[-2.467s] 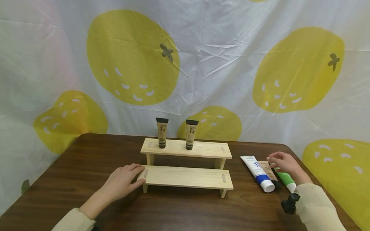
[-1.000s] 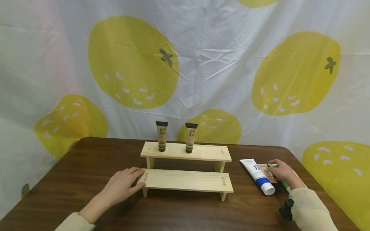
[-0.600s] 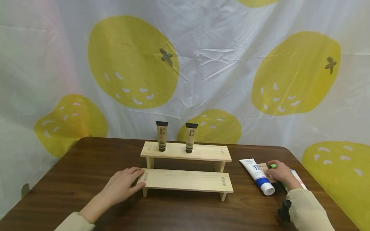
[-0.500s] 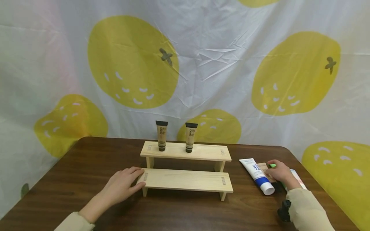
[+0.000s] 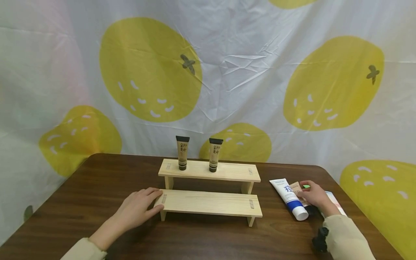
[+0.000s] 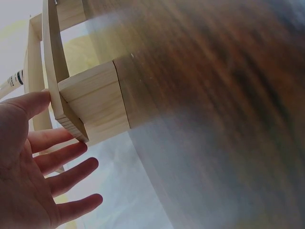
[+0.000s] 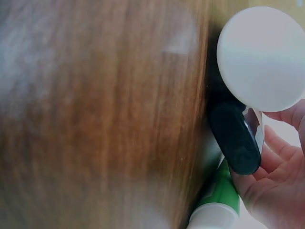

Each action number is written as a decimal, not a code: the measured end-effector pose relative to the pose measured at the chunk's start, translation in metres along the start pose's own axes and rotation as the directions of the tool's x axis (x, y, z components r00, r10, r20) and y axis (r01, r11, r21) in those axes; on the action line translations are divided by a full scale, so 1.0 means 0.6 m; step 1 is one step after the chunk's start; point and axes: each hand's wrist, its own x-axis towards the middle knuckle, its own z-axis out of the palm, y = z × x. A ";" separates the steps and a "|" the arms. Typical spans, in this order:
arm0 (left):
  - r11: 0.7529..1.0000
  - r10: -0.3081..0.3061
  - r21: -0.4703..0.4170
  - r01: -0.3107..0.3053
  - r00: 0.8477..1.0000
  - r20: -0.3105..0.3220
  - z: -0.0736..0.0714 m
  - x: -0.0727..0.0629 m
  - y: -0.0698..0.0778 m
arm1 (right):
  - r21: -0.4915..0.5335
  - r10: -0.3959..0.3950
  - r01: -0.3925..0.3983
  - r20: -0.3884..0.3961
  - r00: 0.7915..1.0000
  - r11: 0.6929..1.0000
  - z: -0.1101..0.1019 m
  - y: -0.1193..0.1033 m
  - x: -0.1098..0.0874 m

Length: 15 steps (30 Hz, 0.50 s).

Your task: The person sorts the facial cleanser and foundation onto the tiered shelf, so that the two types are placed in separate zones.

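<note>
My left hand [image 5: 136, 206] rests on the left end of the lower wooden shelf [image 5: 208, 202]; in the left wrist view its thumb and nearest fingers touch the board [image 6: 71, 121], the other fingers extended. At right, my right hand [image 5: 315, 196] grips a tan squeeze tube [image 5: 295, 187] by its sides. Its black cap [image 7: 236, 138] faces the right wrist camera, and the tube looks tilted. A white tube [image 5: 287, 196] with a blue band lies just left of it. A green tube [image 7: 221, 195] lies on the other side, mostly hidden by the hand in the head view.
Two small tan tubes [image 5: 182, 153] with black ends stand upright on the upper wooden shelf [image 5: 237, 171], behind the lower one. A pale tube [image 5: 335, 202] lies right of my right wrist. A lemon-patterned curtain [image 5: 240, 83] hangs behind the brown table [image 5: 107, 187].
My right hand has come down from over the green tube and taken hold of the tan tube, which has tilted slightly. The left hand stays on the lower shelf.
</note>
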 end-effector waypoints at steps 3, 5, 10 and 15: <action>1.000 0.004 0.002 -0.004 1.000 -0.003 0.000 0.000 0.000 | 0.024 -0.013 0.013 -0.001 1.000 1.000 0.000 0.002 -0.001; 1.000 0.005 0.003 -0.005 1.000 -0.002 -0.001 0.000 0.001 | 0.036 -0.023 0.023 -0.007 1.000 0.999 0.000 0.002 -0.002; 1.000 0.008 0.006 -0.007 1.000 -0.003 -0.002 0.000 0.001 | 0.041 -0.042 0.042 -0.017 0.999 0.998 -0.003 -0.003 -0.009; 1.000 0.005 0.009 -0.005 1.000 -0.003 -0.002 0.001 0.001 | 0.064 -0.089 0.090 -0.029 0.996 0.994 -0.010 -0.010 -0.017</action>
